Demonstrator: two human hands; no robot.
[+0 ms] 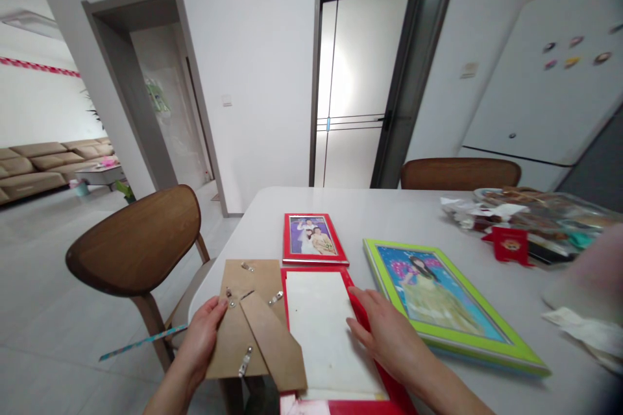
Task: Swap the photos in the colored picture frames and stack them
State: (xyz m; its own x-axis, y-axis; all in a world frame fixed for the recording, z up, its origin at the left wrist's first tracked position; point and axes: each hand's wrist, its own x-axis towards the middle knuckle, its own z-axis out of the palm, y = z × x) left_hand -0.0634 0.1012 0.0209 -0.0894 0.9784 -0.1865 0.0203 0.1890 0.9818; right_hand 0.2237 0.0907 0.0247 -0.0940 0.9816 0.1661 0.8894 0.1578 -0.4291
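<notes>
My left hand (203, 337) grips the left edge of a brown backing board (233, 321) with metal clips and a fold-out stand leg. The board partly overlaps a red picture frame (346, 275) that lies face down, a white sheet (316, 331) showing inside it. On that frame's right side rests my right hand (379, 331), its fingers apart and touching the rim and the sheet's edge. Just beyond lies a smaller red framed photo (311, 237) of people in formal dress. To the right is a green framed photo (438, 292) of a person in a yellow dress.
A white table (272, 220) carries everything. At its right are plastic-wrapped items (549, 207), a red card (511, 245) and crumpled tissue (584, 331). Wooden chairs stand at the left (141, 240) and the far side (460, 173). A patterned strip (141, 342) juts out beside the left chair.
</notes>
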